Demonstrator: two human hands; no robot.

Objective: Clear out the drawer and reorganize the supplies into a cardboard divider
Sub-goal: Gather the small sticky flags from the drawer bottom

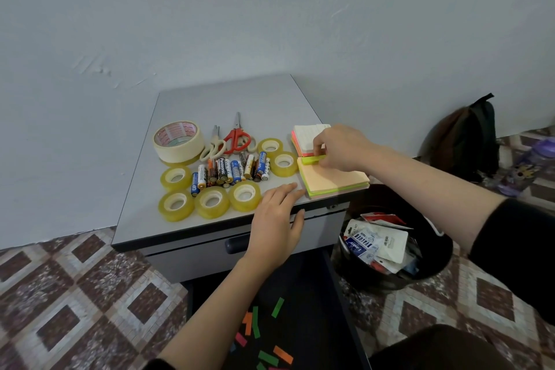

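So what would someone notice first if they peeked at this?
Probably the yellow tape rolls around a row of batteries in the middle of the grey cabinet top, with red scissors behind them. Next, the right hand pinching a small yellow-green notepad over the bright sticky notes at the top's right edge, while the left hand rests flat near the front.
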